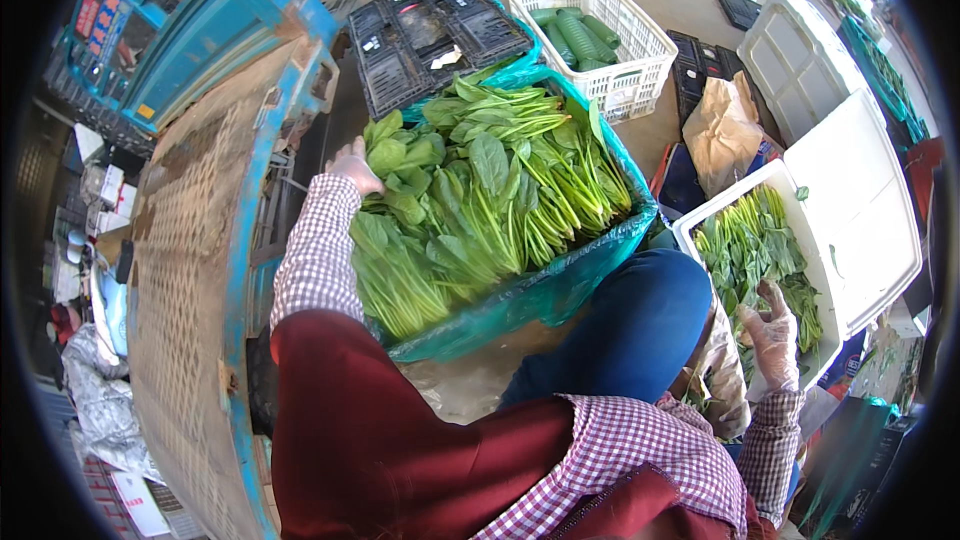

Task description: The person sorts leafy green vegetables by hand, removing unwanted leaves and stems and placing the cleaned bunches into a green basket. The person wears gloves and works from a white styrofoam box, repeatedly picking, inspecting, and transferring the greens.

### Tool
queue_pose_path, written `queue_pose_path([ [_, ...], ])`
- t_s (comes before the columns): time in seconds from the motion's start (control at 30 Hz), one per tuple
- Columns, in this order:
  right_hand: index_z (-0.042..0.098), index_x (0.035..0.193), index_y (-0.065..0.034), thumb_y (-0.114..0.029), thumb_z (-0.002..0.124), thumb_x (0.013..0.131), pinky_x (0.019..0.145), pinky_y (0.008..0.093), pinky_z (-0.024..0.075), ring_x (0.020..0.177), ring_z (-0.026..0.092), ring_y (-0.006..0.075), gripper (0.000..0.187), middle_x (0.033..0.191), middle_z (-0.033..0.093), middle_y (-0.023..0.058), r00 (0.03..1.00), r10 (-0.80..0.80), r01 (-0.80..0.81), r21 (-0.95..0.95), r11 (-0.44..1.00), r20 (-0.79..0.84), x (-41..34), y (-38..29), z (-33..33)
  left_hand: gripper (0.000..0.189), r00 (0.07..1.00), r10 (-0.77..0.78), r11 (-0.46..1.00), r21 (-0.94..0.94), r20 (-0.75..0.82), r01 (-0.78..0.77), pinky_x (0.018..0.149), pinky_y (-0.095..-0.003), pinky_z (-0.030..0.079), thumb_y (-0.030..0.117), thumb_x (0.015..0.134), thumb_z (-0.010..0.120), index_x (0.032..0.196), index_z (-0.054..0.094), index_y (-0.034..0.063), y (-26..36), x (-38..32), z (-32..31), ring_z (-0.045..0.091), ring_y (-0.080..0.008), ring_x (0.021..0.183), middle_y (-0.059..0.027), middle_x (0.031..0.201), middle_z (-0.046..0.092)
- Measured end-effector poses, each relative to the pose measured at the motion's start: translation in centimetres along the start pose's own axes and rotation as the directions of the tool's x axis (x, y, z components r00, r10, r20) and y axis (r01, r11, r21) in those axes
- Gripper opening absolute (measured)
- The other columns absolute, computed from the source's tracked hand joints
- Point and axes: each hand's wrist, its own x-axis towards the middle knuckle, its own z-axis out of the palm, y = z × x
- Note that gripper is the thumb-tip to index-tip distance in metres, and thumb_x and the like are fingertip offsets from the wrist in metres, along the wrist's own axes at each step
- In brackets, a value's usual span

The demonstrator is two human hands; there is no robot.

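Observation:
My left hand [355,166], in a clear plastic glove, lies against spinach leaves [394,146] at the left side of a crate. It seems to touch them without gripping, its fingers apart. Bunches of leafy spinach [480,217] fill that crate, which is lined with green plastic film [577,277]; many stems point right or towards me. On the right, my gloved right hand [772,334] hovers over an open white foam box [829,360]. Its thumb and fingers are apart, with nothing visible between them. Inside the box are bundled greens [750,240], stems at the far end.
A blue cart with a rusty mesh panel [180,262] borders my left. Beyond the spinach stand a folded black crate [435,30] and a white basket [630,82] of green gourd-like vegetables [581,37]. The foam lid [862,217] leans right, near crumpled brown paper [720,131].

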Motion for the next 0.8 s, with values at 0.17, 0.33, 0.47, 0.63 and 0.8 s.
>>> queue_pose_path([
  [0.17,0.061,0.139,0.0057,-0.021,0.076,0.096,0.084,0.0278,0.0542,0.099,0.065,0.0124,0.052,0.126,0.068,0.0098,1.000,0.001,0.001,-0.086,0.996,0.016,0.4,4.0,-2.9,0.113,0.997,0.041,0.963,-0.262,-0.065,-0.057,0.106,-0.0399,0.052,0.014,0.080,0.083,0.169,0.014,0.0043,1.0,2.7,2.3,0.068,-0.0410,0.122,-0.0314,0.131,0.068],
  [0.33,0.070,0.119,0.0042,-0.015,0.072,0.098,0.084,0.0292,0.0537,0.093,0.064,0.0106,0.029,0.105,0.073,0.0051,0.999,0.027,-0.030,-0.126,0.992,-0.022,-0.7,5.5,-2.3,0.099,0.946,0.144,0.888,-0.384,-0.290,-0.253,0.126,-0.0385,0.035,-0.019,0.080,0.064,0.167,0.028,0.0089,2.5,-1.4,7.6,0.043,-0.0403,0.149,-0.0273,0.162,0.041],
  [0.47,0.071,0.120,0.0046,-0.011,0.068,0.098,0.086,0.0307,0.0548,0.094,0.068,0.0149,0.027,0.106,0.078,0.0094,0.998,0.052,-0.059,-0.283,0.957,-0.033,-0.6,5.8,-1.1,0.066,0.952,0.204,0.974,-0.050,-0.228,-0.220,0.121,-0.0434,0.041,0.004,0.105,0.041,0.168,0.029,0.0202,0.4,2.3,13.9,0.050,-0.0384,0.141,-0.0181,0.156,0.050],
  [0.63,0.072,0.121,0.0034,-0.014,0.070,0.096,0.086,0.0321,0.0550,0.093,0.070,0.0172,0.030,0.105,0.078,0.0131,0.997,0.058,-0.068,-0.286,0.956,-0.042,0.2,5.4,-0.2,0.069,0.973,0.214,0.965,0.174,-0.083,-0.197,0.115,-0.0443,0.047,0.002,0.101,0.049,0.166,0.031,0.0176,1.0,6.9,14.9,0.057,-0.0413,0.133,-0.0176,0.152,0.054],
  [0.8,0.076,0.104,0.0010,-0.032,0.072,0.093,0.067,0.0398,0.0509,0.072,0.067,0.0226,0.035,0.082,0.073,0.0176,0.995,0.092,-0.098,-0.367,0.925,-0.032,2.4,13.4,-5.5,0.073,0.948,0.316,0.938,0.161,-0.038,-0.306,0.114,-0.0440,0.047,0.003,0.098,0.056,0.165,0.030,0.0124,3.0,6.1,13.2,0.059,-0.0408,0.132,-0.0198,0.153,0.055],
])
